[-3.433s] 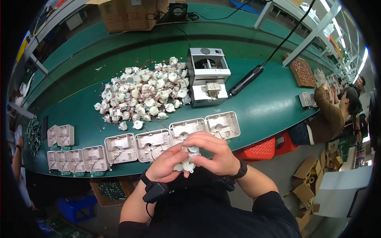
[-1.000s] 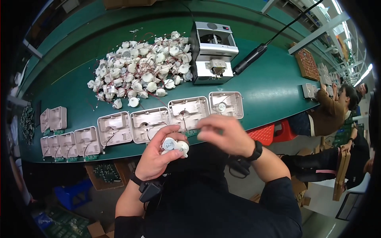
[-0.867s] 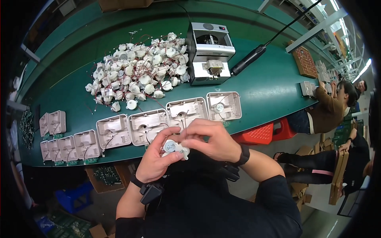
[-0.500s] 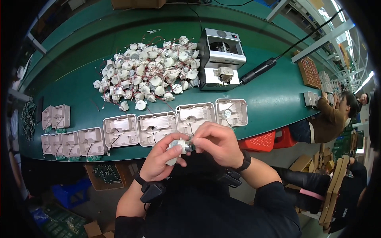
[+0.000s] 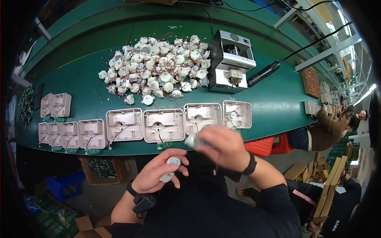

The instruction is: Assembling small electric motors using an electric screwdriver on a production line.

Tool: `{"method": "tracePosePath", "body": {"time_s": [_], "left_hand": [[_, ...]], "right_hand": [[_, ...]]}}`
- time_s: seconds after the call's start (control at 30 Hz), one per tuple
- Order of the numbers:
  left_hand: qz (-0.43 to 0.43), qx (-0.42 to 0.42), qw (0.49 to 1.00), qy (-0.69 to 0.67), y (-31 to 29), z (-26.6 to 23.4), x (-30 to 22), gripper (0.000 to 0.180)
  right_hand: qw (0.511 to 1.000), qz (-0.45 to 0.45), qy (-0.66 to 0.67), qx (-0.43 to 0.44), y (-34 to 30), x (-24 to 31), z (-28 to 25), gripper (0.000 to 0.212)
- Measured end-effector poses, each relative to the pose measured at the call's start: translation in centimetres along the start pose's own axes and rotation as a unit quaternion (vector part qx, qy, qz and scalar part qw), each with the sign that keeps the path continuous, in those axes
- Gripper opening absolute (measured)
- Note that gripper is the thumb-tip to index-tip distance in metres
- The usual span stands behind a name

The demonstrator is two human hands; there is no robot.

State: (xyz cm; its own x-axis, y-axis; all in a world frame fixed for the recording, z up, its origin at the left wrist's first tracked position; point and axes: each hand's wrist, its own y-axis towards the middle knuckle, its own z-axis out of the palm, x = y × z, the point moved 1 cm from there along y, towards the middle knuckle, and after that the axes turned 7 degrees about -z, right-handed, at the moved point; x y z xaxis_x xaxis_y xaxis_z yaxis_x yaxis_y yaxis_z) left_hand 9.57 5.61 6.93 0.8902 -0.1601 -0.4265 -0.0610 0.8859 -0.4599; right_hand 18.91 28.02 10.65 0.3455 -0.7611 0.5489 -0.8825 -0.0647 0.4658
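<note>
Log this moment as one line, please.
left hand: holds small white motor | right hand: holds second motor | over housings

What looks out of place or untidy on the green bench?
Little stands out. The small white motors lie in a loose heap, red wires tangled, and two have strayed toward the row of beige housings. The housings sit in an orderly line; nothing looks spilled or broken.

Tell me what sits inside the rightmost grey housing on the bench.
Inside the rightmost housing sits one round white motor with a thin wire. Whatever lies under the motor is covered.
</note>
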Motion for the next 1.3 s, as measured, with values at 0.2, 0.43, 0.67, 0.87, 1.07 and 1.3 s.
{"method": "tracePosePath", "body": {"time_s": [0.2, 0.43, 0.67, 0.87, 1.07, 1.3], "left_hand": [[0.002, 0.042, 0.999, 0.024, -1.3, -1.0, -0.4, 0.031], [0.042, 0.020, 0.989, 0.142, -1.3, -2.3, 0.4, 0.046], [0.092, -0.037, 0.988, 0.119, -1.3, -0.8, -0.5, 0.051], [0.128, -0.059, 0.983, 0.121, -1.3, -1.3, -0.5, 0.055], [0.150, -0.056, 0.981, 0.112, -0.7, -1.9, 0.1, 0.050], [0.210, -0.072, 0.963, 0.152, -0.3, -1.4, 0.3, 0.045]], "right_hand": [[0.991, -0.007, -0.125, 0.055, -0.5, -5.3, 1.5, 0.026], [0.980, -0.008, -0.189, 0.065, -0.5, -5.9, 3.0, 0.025], [0.978, -0.004, -0.191, 0.081, -0.7, -6.2, 3.4, 0.025], [0.973, 0.012, -0.195, 0.119, -0.2, -3.6, 0.1, 0.031], [1.000, -0.012, 0.029, 0.006, 0.9, 1.8, -0.9, 0.041], [0.997, -0.009, 0.009, 0.082, 0.4, 2.9, 2.8, 0.047]]}}
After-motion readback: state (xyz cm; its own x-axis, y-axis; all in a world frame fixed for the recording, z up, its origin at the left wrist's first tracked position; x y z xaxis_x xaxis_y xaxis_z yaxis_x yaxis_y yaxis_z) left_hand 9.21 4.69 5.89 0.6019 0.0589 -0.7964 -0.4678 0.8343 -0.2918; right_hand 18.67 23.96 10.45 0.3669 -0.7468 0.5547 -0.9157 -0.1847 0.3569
